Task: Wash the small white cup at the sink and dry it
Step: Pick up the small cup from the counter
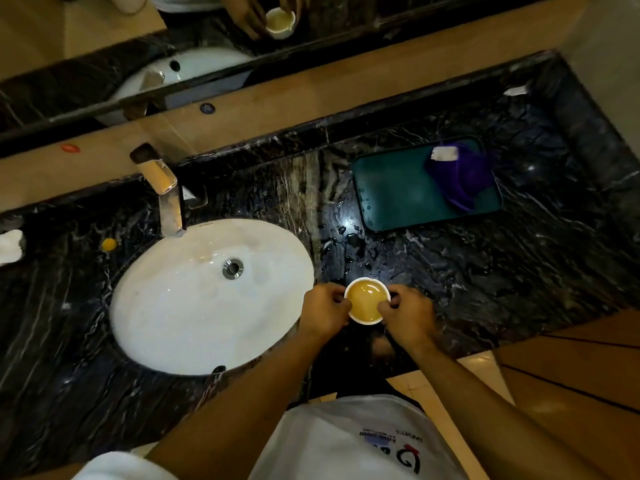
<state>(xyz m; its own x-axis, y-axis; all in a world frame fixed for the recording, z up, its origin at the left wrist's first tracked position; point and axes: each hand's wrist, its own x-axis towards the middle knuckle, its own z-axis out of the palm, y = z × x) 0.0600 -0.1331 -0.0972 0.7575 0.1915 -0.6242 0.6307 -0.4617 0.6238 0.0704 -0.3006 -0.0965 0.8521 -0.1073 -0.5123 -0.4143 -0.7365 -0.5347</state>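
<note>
The small white cup (367, 300) is held upright over the dark marble counter, just right of the white oval sink (194, 317). It holds a yellowish-brown liquid. My left hand (323, 313) grips its left rim and my right hand (408, 315) grips its right rim, both with fingertips on the edge. A purple cloth (462, 178) lies on a teal tray (398, 192) at the back right. The faucet (166, 192) stands behind the sink with no water running.
The black marble counter (485, 265) has water droplets between the sink and tray. A small yellow object (109, 244) and a white item (10, 245) sit left of the sink. A mirror (207, 57) runs along the back wall.
</note>
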